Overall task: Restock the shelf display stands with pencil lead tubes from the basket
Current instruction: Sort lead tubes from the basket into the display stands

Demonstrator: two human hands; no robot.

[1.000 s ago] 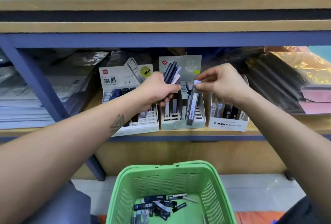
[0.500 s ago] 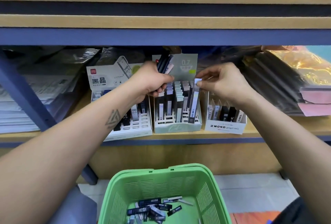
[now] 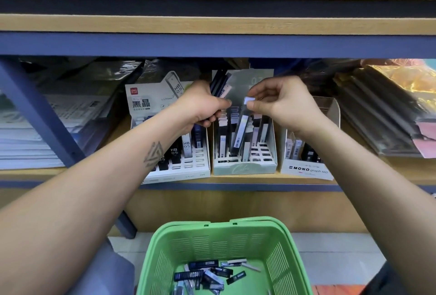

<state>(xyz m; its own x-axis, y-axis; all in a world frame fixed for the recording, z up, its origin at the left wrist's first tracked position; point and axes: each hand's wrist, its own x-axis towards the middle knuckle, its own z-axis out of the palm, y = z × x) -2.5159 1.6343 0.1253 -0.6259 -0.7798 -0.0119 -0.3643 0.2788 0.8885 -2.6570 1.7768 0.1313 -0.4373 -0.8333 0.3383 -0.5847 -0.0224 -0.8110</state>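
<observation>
Pinched between the thumb and fingers of the right hand (image 3: 286,106) was the white cap of a single lead tube (image 3: 240,133), a bit right of frame center. That tube hung tilted, its lower end down among the slots of the pale green display stand (image 3: 244,168) in the middle of the shelf, with other tubes already standing in rows around it. The left hand (image 3: 200,107), just left of center, had its fingers curled round a small bundle of tubes (image 3: 220,83), dark ones plus a pale one, that fanned up above the knuckles in front of the stand's backing card. Both hands were close together, nearly touching.

Left of the green stand sat a white stand (image 3: 186,165) with HB 0.5 tubes in it, touching or near enough. On the right was a MONO graph MG box (image 3: 306,169) holding a few more packs.

Bottom center of the frame, a green plastic basket (image 3: 278,247) was down below the shelf with a loose pile of lead tubes (image 3: 207,273) scattered across its bottom, mostly dark, a couple pale.
</observation>
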